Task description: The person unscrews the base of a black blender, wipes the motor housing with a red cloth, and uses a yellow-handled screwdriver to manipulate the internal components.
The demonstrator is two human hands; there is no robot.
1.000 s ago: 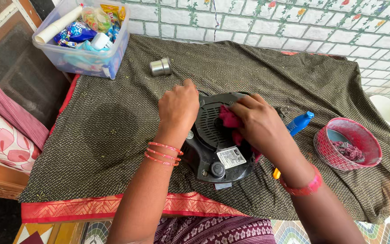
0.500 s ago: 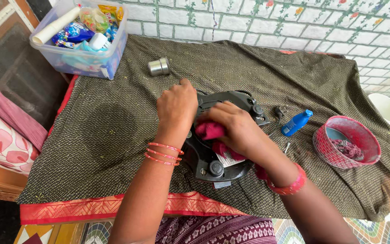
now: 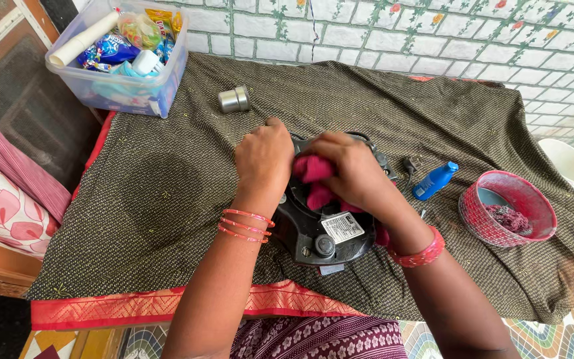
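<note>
A black round appliance base point(image 3: 323, 233) lies upside down on the dark dotted cloth point(image 3: 167, 199), a white label on its underside. My left hand point(image 3: 264, 154) grips its left rim and steadies it. My right hand point(image 3: 347, 169) presses a pink rag point(image 3: 313, 179) against the top part of the underside. Red bangles ring both wrists.
A clear plastic box point(image 3: 117, 90) of packets and a paper roll stands at the back left. A small steel cup point(image 3: 234, 99) lies behind the hands. To the right are a blue bottle point(image 3: 434, 180), a pink woven bowl point(image 3: 506, 207) and a white bucket point(image 3: 569, 163). A tiled wall rises behind.
My right hand has slid the pink rag leftward across the appliance's underside, toward my left hand. The left hand has stayed on the rim.
</note>
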